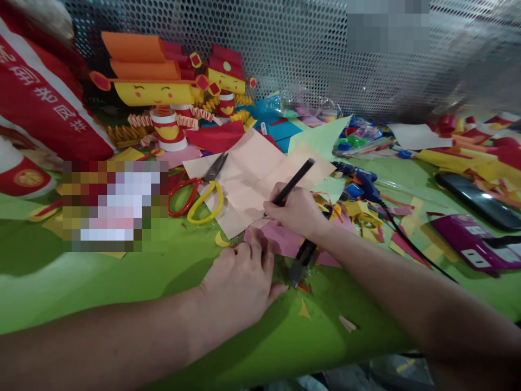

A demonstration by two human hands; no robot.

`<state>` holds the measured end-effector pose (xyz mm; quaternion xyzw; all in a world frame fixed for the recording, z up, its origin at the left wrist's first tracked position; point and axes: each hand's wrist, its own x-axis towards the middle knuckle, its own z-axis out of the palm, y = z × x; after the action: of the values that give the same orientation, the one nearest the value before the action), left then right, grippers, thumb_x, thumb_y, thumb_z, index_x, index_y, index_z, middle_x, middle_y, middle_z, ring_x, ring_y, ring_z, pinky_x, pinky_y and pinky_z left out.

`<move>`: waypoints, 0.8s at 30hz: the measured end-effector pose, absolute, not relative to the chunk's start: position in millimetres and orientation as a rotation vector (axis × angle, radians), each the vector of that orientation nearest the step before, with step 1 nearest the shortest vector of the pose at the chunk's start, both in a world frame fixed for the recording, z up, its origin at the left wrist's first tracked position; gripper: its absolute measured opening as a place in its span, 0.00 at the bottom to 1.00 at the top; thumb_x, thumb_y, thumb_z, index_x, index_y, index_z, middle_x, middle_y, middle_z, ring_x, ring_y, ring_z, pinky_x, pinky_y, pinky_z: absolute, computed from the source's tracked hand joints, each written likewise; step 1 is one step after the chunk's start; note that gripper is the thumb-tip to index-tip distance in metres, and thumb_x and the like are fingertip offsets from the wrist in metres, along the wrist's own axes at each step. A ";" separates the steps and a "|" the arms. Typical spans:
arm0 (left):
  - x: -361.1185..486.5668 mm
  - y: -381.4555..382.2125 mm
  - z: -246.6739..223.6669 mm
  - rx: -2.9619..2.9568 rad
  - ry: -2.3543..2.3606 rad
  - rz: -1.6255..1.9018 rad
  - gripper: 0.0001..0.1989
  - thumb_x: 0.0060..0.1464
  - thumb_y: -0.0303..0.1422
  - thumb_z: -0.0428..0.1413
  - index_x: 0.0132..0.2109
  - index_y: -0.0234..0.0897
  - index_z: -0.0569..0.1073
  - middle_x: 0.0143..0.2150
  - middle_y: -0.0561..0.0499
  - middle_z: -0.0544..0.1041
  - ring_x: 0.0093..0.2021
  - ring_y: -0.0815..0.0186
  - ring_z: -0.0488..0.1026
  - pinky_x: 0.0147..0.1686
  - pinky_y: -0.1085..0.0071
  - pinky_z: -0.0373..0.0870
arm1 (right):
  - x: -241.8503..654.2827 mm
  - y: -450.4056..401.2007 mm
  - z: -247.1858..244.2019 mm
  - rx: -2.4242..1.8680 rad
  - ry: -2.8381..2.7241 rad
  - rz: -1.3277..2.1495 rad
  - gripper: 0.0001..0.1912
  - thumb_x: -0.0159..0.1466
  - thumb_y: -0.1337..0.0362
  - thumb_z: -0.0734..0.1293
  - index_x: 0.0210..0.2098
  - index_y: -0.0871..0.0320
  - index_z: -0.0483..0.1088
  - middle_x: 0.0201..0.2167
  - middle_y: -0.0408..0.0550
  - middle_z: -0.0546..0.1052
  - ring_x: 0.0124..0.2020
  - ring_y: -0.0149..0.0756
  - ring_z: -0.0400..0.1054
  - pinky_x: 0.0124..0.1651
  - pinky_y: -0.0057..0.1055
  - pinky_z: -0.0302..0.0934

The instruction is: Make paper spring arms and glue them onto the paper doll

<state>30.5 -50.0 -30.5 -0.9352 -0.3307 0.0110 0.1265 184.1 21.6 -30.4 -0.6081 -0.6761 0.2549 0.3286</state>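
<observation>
A black pen is gripped in my right hand, its lower end at the near edge of a pale peach sheet of paper. My left hand lies palm down, fingers stretched toward that edge and thumb spread out to the right. Pink paper shows partly between the hands. Below my right wrist lies a black utility knife, partly covered by the arm. Scissors with one red and one yellow handle loop rest on the left of the peach sheet.
Paper figures with orange and red hats stand at the back left, before a perforated metal panel. At right are a blue glue gun, paper scraps, a purple power strip and a black oblong case.
</observation>
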 end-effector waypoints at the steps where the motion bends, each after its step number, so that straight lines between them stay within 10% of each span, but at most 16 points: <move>1: 30.4 -49.8 -30.7 -2.721 -0.961 0.030 0.28 0.58 0.44 0.41 0.53 0.26 0.68 0.50 0.24 0.70 0.34 0.52 0.73 0.24 0.63 0.68 | 183.9 21.6 -29.5 -1.604 -1.769 0.665 0.05 0.50 0.67 0.61 0.20 0.56 0.58 0.14 0.38 0.63 0.18 0.27 0.58 0.22 0.26 0.51; 24: 29.1 -50.5 -31.1 -2.738 -0.971 0.048 0.27 0.58 0.44 0.41 0.53 0.27 0.68 0.49 0.26 0.71 0.35 0.53 0.73 0.26 0.64 0.68 | 187.1 23.5 -29.8 -1.590 -1.742 0.692 0.05 0.50 0.69 0.61 0.20 0.56 0.58 0.16 0.38 0.64 0.18 0.26 0.59 0.22 0.26 0.52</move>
<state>29.1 -50.5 -31.1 -0.9358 -0.3320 0.0165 0.1177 187.1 23.5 -29.8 -0.6094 -0.6676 0.2654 0.3353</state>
